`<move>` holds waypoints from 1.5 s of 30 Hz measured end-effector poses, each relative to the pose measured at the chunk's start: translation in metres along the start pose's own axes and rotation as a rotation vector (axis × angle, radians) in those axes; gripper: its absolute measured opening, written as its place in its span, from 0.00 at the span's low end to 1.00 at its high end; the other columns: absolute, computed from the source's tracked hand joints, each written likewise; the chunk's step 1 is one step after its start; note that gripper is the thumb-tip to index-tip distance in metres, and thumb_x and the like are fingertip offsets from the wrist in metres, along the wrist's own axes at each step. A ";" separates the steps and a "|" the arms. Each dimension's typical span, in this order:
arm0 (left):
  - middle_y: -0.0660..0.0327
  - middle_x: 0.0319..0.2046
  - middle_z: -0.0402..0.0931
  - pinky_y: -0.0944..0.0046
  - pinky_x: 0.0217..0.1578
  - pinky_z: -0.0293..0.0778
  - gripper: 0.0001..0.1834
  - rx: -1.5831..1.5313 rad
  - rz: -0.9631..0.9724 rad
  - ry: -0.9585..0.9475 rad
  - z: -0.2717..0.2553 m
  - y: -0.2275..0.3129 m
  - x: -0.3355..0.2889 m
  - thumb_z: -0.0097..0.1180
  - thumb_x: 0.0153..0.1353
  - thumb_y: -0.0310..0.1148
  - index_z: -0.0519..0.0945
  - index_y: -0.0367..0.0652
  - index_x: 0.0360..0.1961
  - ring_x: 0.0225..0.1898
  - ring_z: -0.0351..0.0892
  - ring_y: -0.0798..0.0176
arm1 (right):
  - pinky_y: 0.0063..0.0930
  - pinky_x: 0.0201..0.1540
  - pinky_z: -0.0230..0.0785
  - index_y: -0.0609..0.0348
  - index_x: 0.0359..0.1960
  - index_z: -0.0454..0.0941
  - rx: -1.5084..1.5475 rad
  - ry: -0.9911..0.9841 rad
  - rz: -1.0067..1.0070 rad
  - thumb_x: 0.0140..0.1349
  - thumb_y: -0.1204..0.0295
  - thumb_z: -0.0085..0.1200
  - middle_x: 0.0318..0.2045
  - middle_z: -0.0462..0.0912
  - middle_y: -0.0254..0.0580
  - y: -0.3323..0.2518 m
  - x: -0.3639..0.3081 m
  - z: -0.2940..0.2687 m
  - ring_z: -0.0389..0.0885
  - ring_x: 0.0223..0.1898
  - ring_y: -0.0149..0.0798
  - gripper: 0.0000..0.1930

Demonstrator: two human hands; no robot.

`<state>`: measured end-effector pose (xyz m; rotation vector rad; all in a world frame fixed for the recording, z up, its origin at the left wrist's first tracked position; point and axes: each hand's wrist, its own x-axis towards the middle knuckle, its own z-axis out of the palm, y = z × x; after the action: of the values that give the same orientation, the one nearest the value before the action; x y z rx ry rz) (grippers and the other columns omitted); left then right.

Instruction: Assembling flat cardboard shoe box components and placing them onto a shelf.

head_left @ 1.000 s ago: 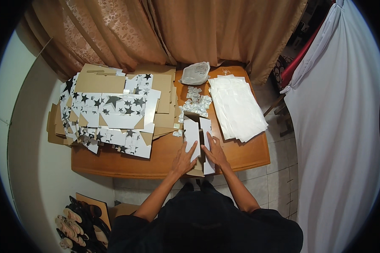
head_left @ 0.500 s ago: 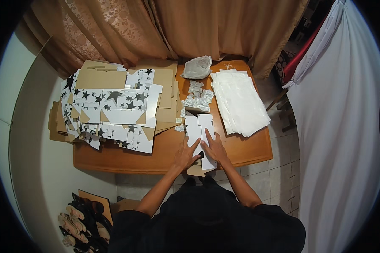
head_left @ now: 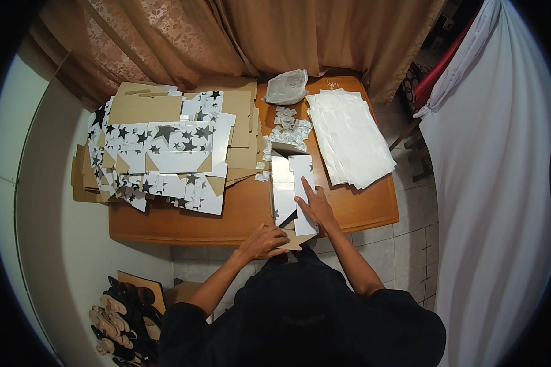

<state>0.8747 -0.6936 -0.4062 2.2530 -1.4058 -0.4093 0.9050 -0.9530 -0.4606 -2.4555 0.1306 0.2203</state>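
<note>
A long, narrow cardboard box (head_left: 283,191), white outside and brown inside, lies at the table's front edge, partly folded. Its two long white panels meet along the middle, with a gap toward the near end. My right hand (head_left: 316,205) rests on the right panel, fingers stretched and spread. At the near left corner my left hand (head_left: 263,242) has its fingers curled on the brown end flap (head_left: 297,240), which sticks out past the table edge. Part of that grip is hidden by the hand itself.
Flat star-printed cardboard sheets (head_left: 159,147) are piled on the left of the wooden table (head_left: 159,227). Beyond the box lie many small white packets (head_left: 291,131) and a plastic bag (head_left: 286,87). White paper-like sheets (head_left: 349,139) are stacked at right. Shoes (head_left: 113,315) stand lower left.
My left hand has slid from the middle of the panels to the box's near left corner. The right hand stays on the right panel, and the panels' near ends have parted slightly.
</note>
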 end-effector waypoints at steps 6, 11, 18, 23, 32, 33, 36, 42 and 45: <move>0.65 0.37 0.84 0.59 0.47 0.69 0.11 -0.020 -0.036 0.303 0.015 0.006 0.001 0.63 0.65 0.39 0.85 0.47 0.44 0.43 0.82 0.61 | 0.58 0.56 0.72 0.30 0.78 0.49 0.032 -0.021 0.032 0.65 0.35 0.48 0.60 0.66 0.76 -0.003 -0.001 -0.007 0.75 0.57 0.73 0.43; 0.63 0.33 0.85 0.60 0.40 0.71 0.08 -0.040 -0.085 0.321 0.013 0.011 0.005 0.64 0.64 0.33 0.85 0.44 0.42 0.37 0.83 0.61 | 0.58 0.53 0.74 0.30 0.78 0.48 -0.056 -0.060 0.025 0.57 0.30 0.53 0.60 0.67 0.73 -0.011 -0.006 -0.013 0.77 0.55 0.71 0.50; 0.60 0.35 0.85 0.58 0.42 0.73 0.06 -0.104 -0.065 0.394 0.015 0.022 0.004 0.62 0.65 0.31 0.85 0.42 0.40 0.38 0.84 0.57 | 0.56 0.50 0.76 0.30 0.79 0.47 -0.132 -0.013 0.031 0.57 0.29 0.52 0.58 0.68 0.74 -0.010 -0.009 -0.003 0.78 0.54 0.70 0.51; 0.54 0.37 0.84 0.53 0.43 0.76 0.06 -0.285 -0.321 0.454 0.015 0.020 0.012 0.60 0.66 0.29 0.84 0.39 0.41 0.40 0.84 0.50 | 0.57 0.55 0.73 0.31 0.79 0.48 -0.037 -0.095 0.046 0.59 0.31 0.54 0.62 0.64 0.76 -0.012 -0.005 -0.007 0.75 0.58 0.74 0.50; 0.53 0.41 0.79 0.48 0.43 0.72 0.12 -0.145 -0.547 0.521 0.024 -0.001 0.043 0.55 0.67 0.30 0.81 0.44 0.50 0.46 0.78 0.48 | 0.58 0.53 0.75 0.30 0.79 0.45 -0.073 -0.107 0.009 0.56 0.34 0.58 0.58 0.69 0.75 -0.006 -0.001 -0.008 0.78 0.53 0.74 0.52; 0.54 0.46 0.77 0.49 0.46 0.69 0.14 0.020 -0.489 0.462 0.024 -0.002 0.045 0.57 0.66 0.30 0.81 0.47 0.53 0.50 0.76 0.50 | 0.58 0.53 0.75 0.30 0.79 0.45 -0.073 -0.105 0.010 0.56 0.34 0.58 0.58 0.69 0.75 -0.005 -0.001 -0.008 0.78 0.53 0.74 0.52; 0.58 0.49 0.76 0.49 0.50 0.64 0.19 0.199 -0.343 0.414 0.023 0.002 0.051 0.59 0.64 0.31 0.80 0.52 0.56 0.53 0.74 0.55 | 0.59 0.54 0.73 0.35 0.78 0.50 -0.042 -0.097 0.030 0.54 0.33 0.60 0.56 0.71 0.73 -0.004 -0.001 -0.008 0.78 0.53 0.74 0.53; 0.61 0.44 0.77 0.48 0.46 0.62 0.19 0.160 -0.279 0.345 0.032 0.001 0.058 0.62 0.63 0.36 0.81 0.55 0.55 0.49 0.76 0.58 | 0.57 0.50 0.74 0.40 0.77 0.54 -0.107 -0.073 0.029 0.53 0.35 0.62 0.49 0.77 0.67 -0.003 0.005 -0.004 0.81 0.47 0.68 0.53; 0.61 0.43 0.78 0.49 0.42 0.61 0.17 0.158 -0.319 0.333 0.037 -0.004 0.058 0.63 0.63 0.38 0.81 0.55 0.53 0.46 0.76 0.58 | 0.57 0.49 0.74 0.43 0.76 0.55 -0.096 -0.037 0.001 0.52 0.38 0.63 0.46 0.78 0.67 0.001 0.005 -0.001 0.81 0.45 0.66 0.52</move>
<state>0.8853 -0.7520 -0.4406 2.5374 -0.9426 -0.0139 0.9101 -0.9544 -0.4609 -2.5447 0.1076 0.2781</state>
